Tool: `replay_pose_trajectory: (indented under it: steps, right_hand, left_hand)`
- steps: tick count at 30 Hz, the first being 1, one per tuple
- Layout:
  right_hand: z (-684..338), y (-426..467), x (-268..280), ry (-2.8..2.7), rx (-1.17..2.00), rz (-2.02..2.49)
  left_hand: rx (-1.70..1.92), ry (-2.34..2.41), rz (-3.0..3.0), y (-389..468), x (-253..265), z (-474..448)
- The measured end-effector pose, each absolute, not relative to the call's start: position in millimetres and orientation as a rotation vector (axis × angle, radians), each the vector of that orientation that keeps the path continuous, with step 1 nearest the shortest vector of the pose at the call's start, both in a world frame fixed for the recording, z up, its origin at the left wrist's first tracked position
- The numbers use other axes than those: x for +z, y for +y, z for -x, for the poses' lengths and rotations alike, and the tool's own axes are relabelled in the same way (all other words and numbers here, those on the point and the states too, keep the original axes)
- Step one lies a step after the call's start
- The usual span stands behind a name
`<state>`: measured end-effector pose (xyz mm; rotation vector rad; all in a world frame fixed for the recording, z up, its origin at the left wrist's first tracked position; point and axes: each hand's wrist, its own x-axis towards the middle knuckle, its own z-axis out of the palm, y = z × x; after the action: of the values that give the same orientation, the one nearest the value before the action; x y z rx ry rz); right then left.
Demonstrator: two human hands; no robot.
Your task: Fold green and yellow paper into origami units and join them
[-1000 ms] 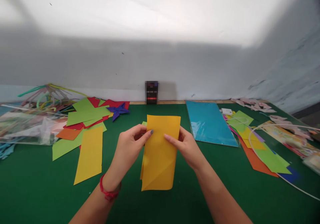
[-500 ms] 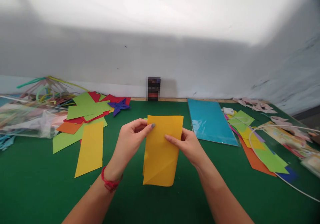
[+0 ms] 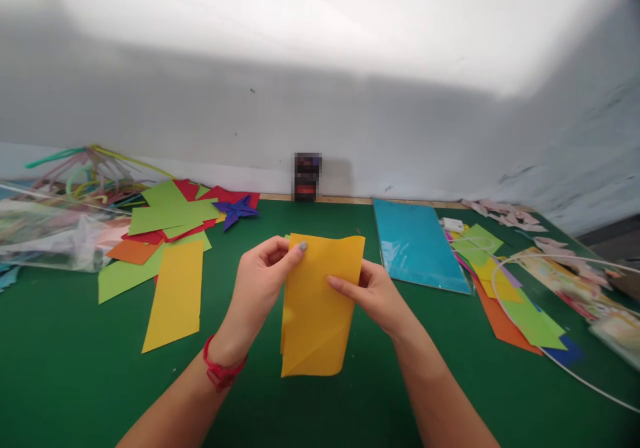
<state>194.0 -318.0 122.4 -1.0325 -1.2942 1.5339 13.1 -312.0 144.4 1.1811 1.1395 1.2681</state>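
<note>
A folded sheet of yellow paper [image 3: 317,315] is held up in front of me, with a diagonal crease across its lower part. My left hand [image 3: 265,275] pinches its upper left edge, thumb in front and fingers behind. At the right edge my right hand [image 3: 377,295] grips it, the thumb lying on the front face and the other fingers mostly hidden behind the paper. The top edge dips slightly near the right corner. A red bracelet [image 3: 223,368] circles my left wrist.
On the green table [image 3: 240,408], left, lie a yellow strip [image 3: 177,295], green sheets [image 3: 170,211], a blue paper star [image 3: 237,211] and bundled pipe cleaners [image 3: 95,168]. A blue pack [image 3: 420,248], paper scraps [image 3: 535,315] and a white cable [image 3: 590,381] lie right.
The paper's top edge, straight before, now bows near the right corner. Both hands keep their hold. The whole view has shifted slightly.
</note>
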Motion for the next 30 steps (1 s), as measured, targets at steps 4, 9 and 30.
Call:
replay_pose_trajectory:
  steps: [4, 9, 30]
  right_hand:
    - [-193, -320, 127, -1.241, 1.48, 1.038]
    - [-192, -318, 127, -1.168, 1.426, 1.085]
    - [-192, -325, 134, -1.117, 1.21, 1.18]
  left_hand:
    - [1.262, 1.158, -1.188, -314, 143, -15]
    - [1.257, 1.123, -1.189, -310, 139, -16]
    - [1.261, 1.161, -1.226, -328, 149, -18]
